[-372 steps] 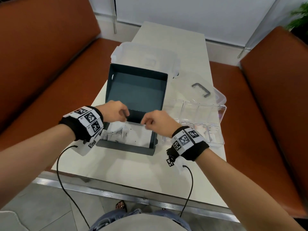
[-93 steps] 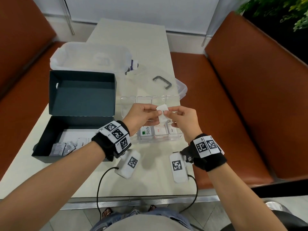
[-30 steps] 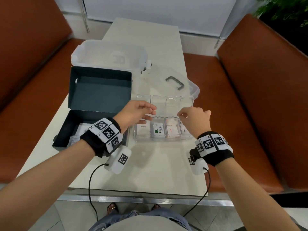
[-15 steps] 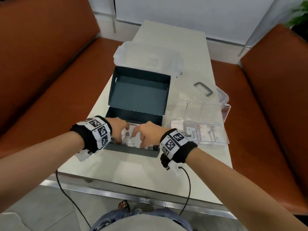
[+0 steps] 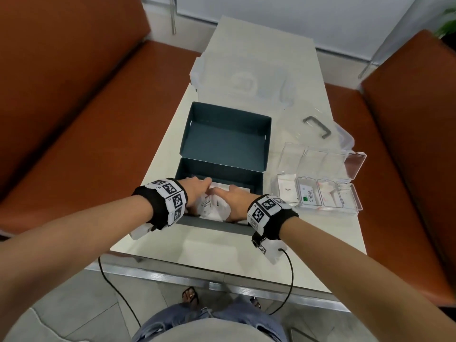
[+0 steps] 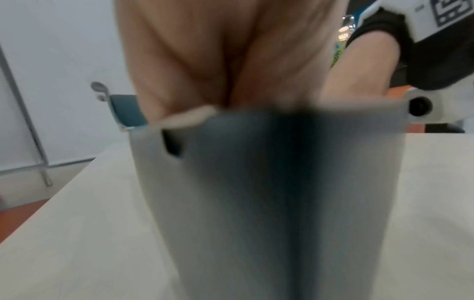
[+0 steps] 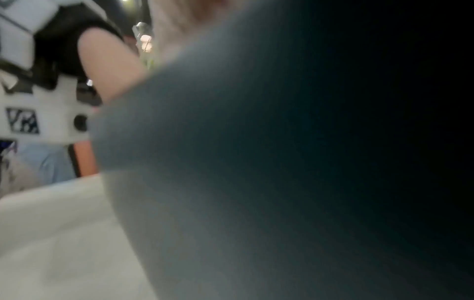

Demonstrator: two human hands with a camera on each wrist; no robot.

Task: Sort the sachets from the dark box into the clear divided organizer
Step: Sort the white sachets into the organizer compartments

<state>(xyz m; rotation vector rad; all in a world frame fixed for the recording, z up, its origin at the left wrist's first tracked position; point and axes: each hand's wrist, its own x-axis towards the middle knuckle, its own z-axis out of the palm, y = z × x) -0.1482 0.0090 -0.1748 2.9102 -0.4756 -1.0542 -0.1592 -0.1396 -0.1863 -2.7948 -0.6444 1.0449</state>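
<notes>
Left hand point(image 5: 196, 192): inside the dark box point(image 5: 223, 154), fingers stretched flat against the left side of a heap of white sachets point(image 5: 212, 206).
Right hand point(image 5: 234, 202): inside the same box, fingers straight, pressed to the heap's right side.
Sachets: bunched between both palms, in the box's near half.
Box lid: open, upright at the back.
Clear divided organizer point(image 5: 318, 191): just right of the box on the table point(image 5: 222, 243); near row holds a Sugar sachet point(image 5: 287, 190) and a Stevia sachet point(image 5: 308, 196).
Wrist views: blurred box wall only.

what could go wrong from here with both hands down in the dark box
Both the left hand and right hand are bunching a heap of sachets in the dark box; lifting several at once may drop or mix types. The organizer sits near the table edge, so a reaching forearm might nudge it off.
</notes>
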